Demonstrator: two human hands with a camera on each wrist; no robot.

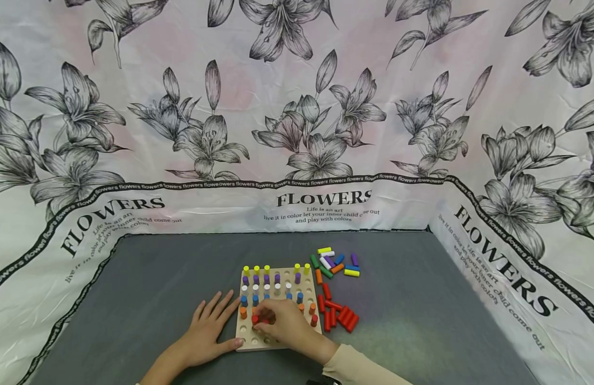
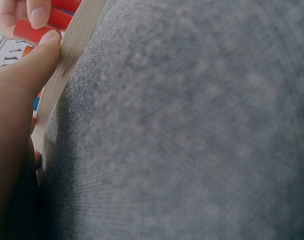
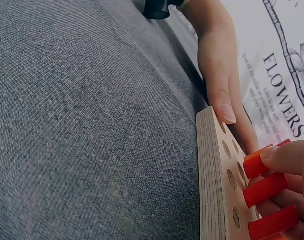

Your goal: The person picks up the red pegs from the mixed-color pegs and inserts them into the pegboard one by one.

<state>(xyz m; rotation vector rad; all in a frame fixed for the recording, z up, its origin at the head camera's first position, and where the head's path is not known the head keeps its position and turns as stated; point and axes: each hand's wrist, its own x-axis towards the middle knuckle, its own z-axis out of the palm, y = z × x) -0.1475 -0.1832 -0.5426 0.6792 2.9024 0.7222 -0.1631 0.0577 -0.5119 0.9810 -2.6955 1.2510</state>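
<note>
A wooden pegboard (image 1: 249, 346) lies on the grey table, with rows of yellow, purple, white, blue, orange and red pegs standing in it. My left hand (image 1: 205, 331) lies beside its left edge with fingers spread; the thumb (image 3: 226, 111) touches the near left corner. Over the red row, my right hand (image 1: 289, 323) pinches a red peg (image 3: 256, 162) between thumb and fingers. Whether that peg is seated in its hole, I cannot tell. Two more red pegs (image 3: 266, 190) stand beside it under the hand. The right hand hides part of the board in the head view.
Loose red pegs (image 1: 346, 316) lie just right of the board. Farther back is a mixed pile with a green peg (image 1: 314, 261), an orange peg (image 1: 337, 268) and a yellow peg (image 1: 352, 273). Flower-printed cloth (image 1: 316, 211) borders the table's back and sides.
</note>
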